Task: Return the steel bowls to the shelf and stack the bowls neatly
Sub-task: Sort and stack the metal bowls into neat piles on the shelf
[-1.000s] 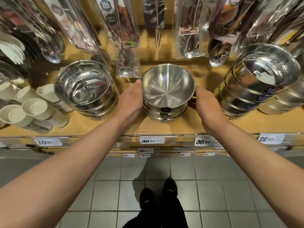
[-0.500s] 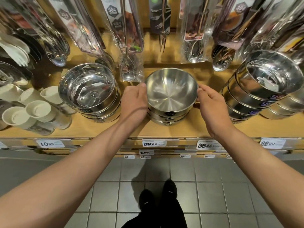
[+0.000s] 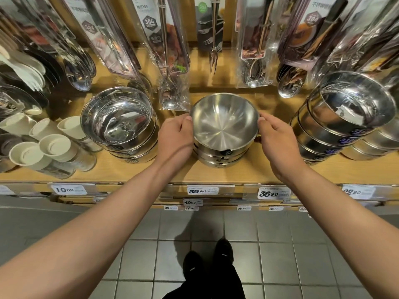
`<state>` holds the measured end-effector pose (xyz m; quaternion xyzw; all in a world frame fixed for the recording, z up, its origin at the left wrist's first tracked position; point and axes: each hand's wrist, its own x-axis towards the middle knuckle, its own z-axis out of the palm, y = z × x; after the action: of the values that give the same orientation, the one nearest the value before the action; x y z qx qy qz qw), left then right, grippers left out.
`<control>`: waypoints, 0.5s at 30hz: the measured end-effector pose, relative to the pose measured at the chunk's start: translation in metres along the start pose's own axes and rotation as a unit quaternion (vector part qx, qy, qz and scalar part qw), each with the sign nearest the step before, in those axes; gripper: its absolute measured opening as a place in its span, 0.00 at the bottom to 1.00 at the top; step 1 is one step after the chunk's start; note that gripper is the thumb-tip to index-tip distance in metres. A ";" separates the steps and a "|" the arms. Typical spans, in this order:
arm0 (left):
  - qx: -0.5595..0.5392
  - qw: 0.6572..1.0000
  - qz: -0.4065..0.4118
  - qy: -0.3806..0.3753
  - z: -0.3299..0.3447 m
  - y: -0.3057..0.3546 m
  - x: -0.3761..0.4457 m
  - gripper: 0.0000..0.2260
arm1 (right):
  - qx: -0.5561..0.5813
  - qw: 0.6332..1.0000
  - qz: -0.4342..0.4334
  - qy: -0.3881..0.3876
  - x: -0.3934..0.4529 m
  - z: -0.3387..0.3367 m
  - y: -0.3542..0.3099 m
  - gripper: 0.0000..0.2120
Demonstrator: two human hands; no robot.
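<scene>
Left hand point(image 3: 176, 137) and right hand point(image 3: 275, 139) curl onto opposite rims of the top steel bowl point(image 3: 224, 120), thumbs on the lip. It sits nested on the stack point(image 3: 218, 157) directly below the grip, on the shelf point(image 3: 248, 171). Judged nearly done; squaring and release remain. Fingertips behind the bowl hidden; stack count unclear.

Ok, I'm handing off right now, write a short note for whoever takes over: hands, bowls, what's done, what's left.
Left hand: fingers curled on the left rim of the top bowl.
Right hand: grips its right rim.
Top bowl sits on the middle stack, on the wooden shelf, between the shiny left stack and the taller right stack.
Done: bowl is back on the shelf, nested on its stack.
Left: square it with the bowls beneath if needed, then let go.
</scene>
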<state>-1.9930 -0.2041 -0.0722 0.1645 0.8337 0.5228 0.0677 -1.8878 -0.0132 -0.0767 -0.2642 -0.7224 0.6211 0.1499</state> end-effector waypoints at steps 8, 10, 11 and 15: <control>-0.054 0.998 -0.036 -0.020 -0.004 -0.002 -0.006 0.22 | 0.030 0.998 0.049 -0.011 -0.001 -0.002 -0.002 0.19; -0.123 0.985 -0.104 -0.056 -0.003 -0.005 -0.011 0.19 | 0.053 0.993 0.109 -0.012 -0.002 -0.001 0.000 0.19; -0.175 0.971 -0.145 -0.081 -0.003 -0.006 -0.014 0.17 | 0.065 0.989 0.130 -0.020 -0.004 0.001 0.000 0.18; -0.275 0.931 -0.217 -0.106 -0.003 -0.008 -0.021 0.16 | 0.093 0.983 0.154 -0.026 -0.009 0.014 -0.001 0.17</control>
<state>-1.9762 -0.2172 -0.0792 0.0088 0.6606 0.6836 0.3103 -1.8881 -0.0295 -0.0768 -0.3410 -0.6162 0.7076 0.0578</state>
